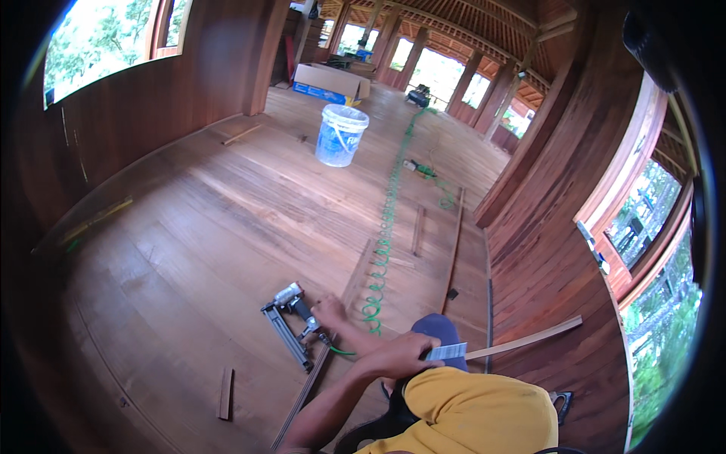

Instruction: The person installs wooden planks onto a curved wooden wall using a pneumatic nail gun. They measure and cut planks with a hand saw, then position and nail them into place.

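My left hand reaches in from the lower edge. Its fingers pinch a short grey-blue strip of nails. Farther left, my right hand is closed at the black handle of a nail gun; its forearm passes beneath the left one. The gun has a silver head and a long magazine, and a green air hose joins it. A yellow garment fills the lower middle. Behind the nail strip is a dark purple rounded thing whose kind I cannot make out.
A green coiled hose runs across the plank floor. Wood strips lie beside it, with a short offcut at the left. Farther off are a white-blue bucket, a cardboard box and a green power tool. Wooden walls flank both sides.
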{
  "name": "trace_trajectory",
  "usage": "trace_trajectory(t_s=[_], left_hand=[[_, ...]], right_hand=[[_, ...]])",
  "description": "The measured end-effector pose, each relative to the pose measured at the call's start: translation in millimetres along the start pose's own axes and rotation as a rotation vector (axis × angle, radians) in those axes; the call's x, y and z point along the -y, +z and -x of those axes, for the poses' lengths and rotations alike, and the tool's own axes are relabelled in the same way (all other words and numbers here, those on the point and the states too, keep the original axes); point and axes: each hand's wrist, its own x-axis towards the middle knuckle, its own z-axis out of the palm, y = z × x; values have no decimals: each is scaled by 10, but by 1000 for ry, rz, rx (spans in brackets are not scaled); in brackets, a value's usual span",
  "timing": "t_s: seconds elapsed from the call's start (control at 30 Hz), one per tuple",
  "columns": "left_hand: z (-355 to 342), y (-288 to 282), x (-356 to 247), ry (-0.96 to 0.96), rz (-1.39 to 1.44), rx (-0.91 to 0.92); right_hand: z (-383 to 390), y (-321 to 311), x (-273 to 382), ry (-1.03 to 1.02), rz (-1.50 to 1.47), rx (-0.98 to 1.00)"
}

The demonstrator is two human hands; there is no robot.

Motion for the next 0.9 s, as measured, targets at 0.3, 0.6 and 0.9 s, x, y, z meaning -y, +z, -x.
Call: trace_trajectory(t_s=[0.3, 0.6, 0.9], left_hand=[[214, 111, -220, 105, 975, 167], [-214, 734, -901, 533, 822, -374], [-443, 963, -576, 493, 768, -453]], right_hand=[[809, 482, 713, -482, -218, 144], [1746, 756, 1346, -1161, -445, 429], [1238, -128, 964, -1454, -67, 726]])
